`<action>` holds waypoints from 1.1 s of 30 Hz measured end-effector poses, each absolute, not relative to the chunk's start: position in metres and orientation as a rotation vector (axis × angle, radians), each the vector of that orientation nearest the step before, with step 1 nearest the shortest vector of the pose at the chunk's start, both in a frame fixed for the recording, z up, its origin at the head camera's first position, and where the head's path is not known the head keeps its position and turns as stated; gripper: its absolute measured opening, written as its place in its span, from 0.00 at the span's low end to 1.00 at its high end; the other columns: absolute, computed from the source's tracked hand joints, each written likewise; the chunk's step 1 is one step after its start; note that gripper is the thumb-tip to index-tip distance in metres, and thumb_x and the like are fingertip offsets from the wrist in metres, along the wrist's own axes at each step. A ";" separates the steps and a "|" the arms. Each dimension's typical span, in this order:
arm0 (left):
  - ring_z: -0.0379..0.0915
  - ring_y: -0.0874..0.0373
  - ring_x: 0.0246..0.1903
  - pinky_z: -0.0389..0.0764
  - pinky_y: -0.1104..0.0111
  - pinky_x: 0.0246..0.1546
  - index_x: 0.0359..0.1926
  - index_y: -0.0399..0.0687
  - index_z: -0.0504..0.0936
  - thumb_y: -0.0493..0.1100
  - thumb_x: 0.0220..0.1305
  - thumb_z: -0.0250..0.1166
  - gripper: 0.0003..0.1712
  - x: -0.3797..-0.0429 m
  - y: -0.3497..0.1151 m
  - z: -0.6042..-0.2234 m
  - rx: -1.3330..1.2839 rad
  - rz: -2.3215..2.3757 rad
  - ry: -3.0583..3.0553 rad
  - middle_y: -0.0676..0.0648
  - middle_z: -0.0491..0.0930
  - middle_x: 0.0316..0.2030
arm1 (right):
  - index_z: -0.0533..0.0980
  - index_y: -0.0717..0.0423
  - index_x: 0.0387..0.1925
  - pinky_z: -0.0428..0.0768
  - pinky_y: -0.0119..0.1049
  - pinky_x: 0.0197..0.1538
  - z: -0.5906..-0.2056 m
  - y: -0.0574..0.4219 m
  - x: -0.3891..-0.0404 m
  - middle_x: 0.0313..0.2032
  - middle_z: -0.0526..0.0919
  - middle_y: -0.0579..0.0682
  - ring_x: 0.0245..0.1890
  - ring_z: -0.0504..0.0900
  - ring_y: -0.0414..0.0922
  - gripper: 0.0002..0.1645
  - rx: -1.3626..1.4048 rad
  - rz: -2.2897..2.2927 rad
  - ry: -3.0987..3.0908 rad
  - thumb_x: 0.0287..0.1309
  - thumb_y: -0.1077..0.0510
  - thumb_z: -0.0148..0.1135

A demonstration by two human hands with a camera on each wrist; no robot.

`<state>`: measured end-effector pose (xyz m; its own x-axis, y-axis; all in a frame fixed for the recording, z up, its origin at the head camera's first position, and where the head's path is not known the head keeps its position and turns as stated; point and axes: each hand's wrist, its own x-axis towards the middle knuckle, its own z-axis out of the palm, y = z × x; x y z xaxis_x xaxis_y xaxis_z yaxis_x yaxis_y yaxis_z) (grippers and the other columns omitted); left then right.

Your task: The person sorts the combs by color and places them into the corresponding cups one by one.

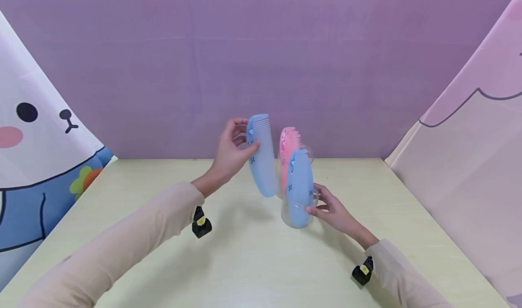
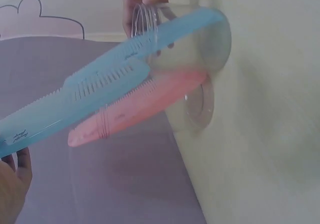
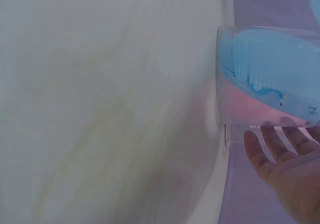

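Note:
My left hand (image 1: 232,151) grips a light-blue comb (image 1: 263,172) by its upper part, thumb in front and fingers behind, tilted above the table. Just to its right, a clear jar (image 1: 287,218) stands with a second blue comb (image 1: 299,174) leaning upright inside, its top above the rim. My right hand (image 1: 334,212) holds this jar by its right side, near the rim. Close behind is another clear jar (image 2: 201,106) with a pink comb (image 1: 287,151) in it, partly hidden by the front jar. In the left wrist view the held comb overlaps the jarred blue one.
The pale table (image 1: 244,267) reaches to a purple backdrop (image 1: 261,50). Cartoon-printed cloths hang at the left (image 1: 36,131) and right (image 1: 469,163). Black wrist cameras hang at both cuffs, the left one (image 1: 201,226) and the right one (image 1: 362,271).

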<state>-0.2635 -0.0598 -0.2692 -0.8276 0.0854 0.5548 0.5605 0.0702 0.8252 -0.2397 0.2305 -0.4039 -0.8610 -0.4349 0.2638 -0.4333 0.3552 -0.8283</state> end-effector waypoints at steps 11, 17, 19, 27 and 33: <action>0.73 0.50 0.42 0.78 0.58 0.47 0.52 0.38 0.64 0.29 0.53 0.63 0.25 -0.258 -0.030 -0.266 -0.727 -1.835 -1.909 0.39 0.73 0.46 | 0.54 0.58 0.65 0.77 0.47 0.48 -0.403 0.230 -0.239 0.58 0.66 0.63 0.54 0.70 0.61 0.38 -0.836 -1.583 2.584 0.56 0.62 0.59; 0.72 0.47 0.40 0.79 0.61 0.44 0.51 0.33 0.63 0.28 0.54 0.61 0.24 -0.244 -0.016 -0.260 -0.736 -1.869 -1.912 0.35 0.72 0.45 | 0.54 0.58 0.65 0.77 0.47 0.48 -0.402 0.230 -0.239 0.58 0.67 0.63 0.54 0.71 0.61 0.38 -0.839 -1.586 2.585 0.56 0.62 0.59; 0.72 0.47 0.39 0.80 0.61 0.42 0.51 0.33 0.63 0.27 0.54 0.60 0.24 -0.239 -0.011 -0.258 -0.732 -1.880 -1.928 0.35 0.71 0.44 | 0.54 0.58 0.65 0.77 0.46 0.48 -0.402 0.230 -0.239 0.58 0.67 0.63 0.54 0.71 0.61 0.38 -0.837 -1.583 2.585 0.56 0.62 0.59; 0.73 0.45 0.40 0.81 0.62 0.41 0.51 0.34 0.63 0.28 0.55 0.60 0.23 -0.236 0.002 -0.271 -0.730 -1.895 -1.964 0.35 0.71 0.45 | 0.54 0.58 0.66 0.77 0.47 0.49 -0.403 0.231 -0.240 0.58 0.66 0.62 0.55 0.70 0.61 0.37 -0.847 -1.577 2.584 0.57 0.62 0.58; 0.73 0.47 0.40 0.82 0.63 0.41 0.52 0.36 0.63 0.29 0.56 0.60 0.23 -0.240 0.009 -0.286 -0.715 -1.932 -1.988 0.37 0.70 0.46 | 0.53 0.57 0.66 0.77 0.46 0.49 -0.403 0.232 -0.239 0.59 0.66 0.62 0.55 0.70 0.61 0.38 -0.851 -1.575 2.585 0.57 0.62 0.58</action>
<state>-0.2398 0.0092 -0.2856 -0.8392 0.1547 0.5213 0.5256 -0.0155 0.8506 -0.2393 0.2321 -0.4028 -0.8536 -0.4437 0.2731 -0.4461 0.3519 -0.8229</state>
